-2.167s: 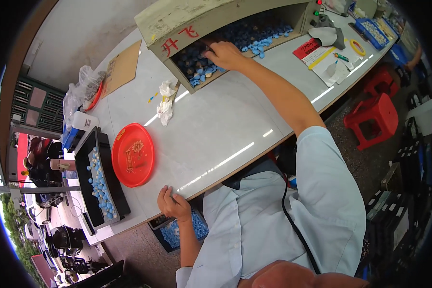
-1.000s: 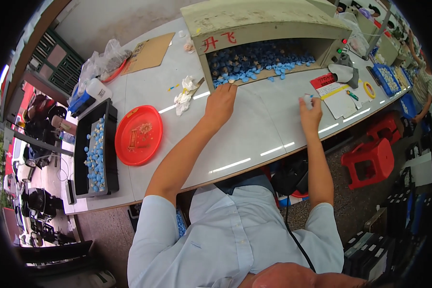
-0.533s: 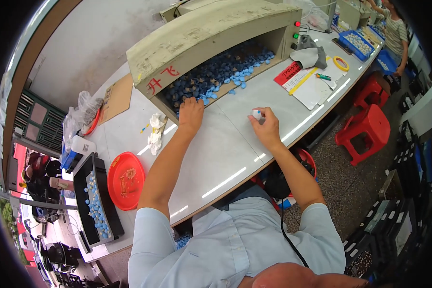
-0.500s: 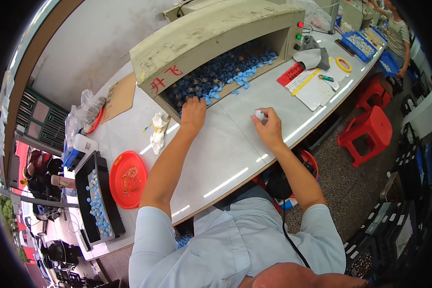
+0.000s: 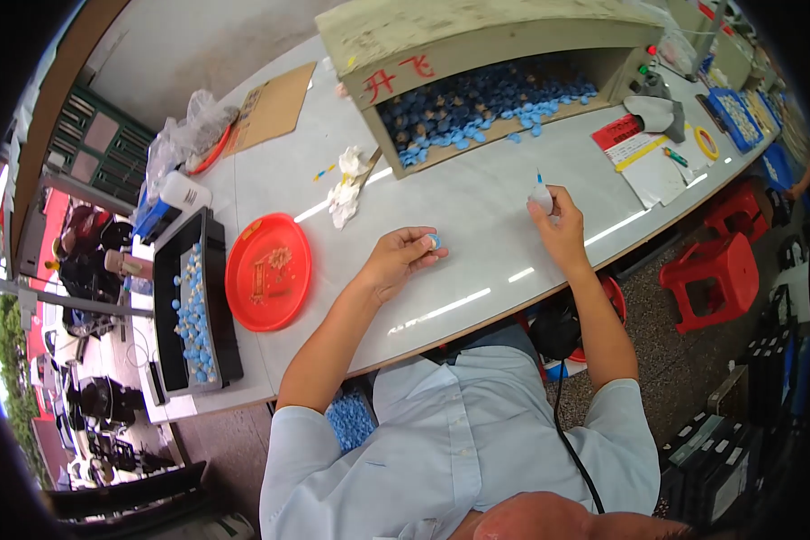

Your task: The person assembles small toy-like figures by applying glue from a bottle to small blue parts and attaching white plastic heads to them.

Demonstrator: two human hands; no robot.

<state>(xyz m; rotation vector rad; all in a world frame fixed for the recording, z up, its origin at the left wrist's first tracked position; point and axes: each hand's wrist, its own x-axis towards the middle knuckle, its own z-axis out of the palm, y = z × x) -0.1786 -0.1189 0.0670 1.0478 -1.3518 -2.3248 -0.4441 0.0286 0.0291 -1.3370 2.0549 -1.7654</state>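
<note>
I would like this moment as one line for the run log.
left hand: holds small blue piece; right hand: holds white needle-tip bottle, tip up; beige box: blue pieces inside; red tray: left of both hands

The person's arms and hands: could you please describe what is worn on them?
Pale blue short sleeves end near the elbows; the forearms are bare. The left hand and right hand wear no gloves, and no watch shows. A thin black cable runs over the right side of the shirt.
</note>
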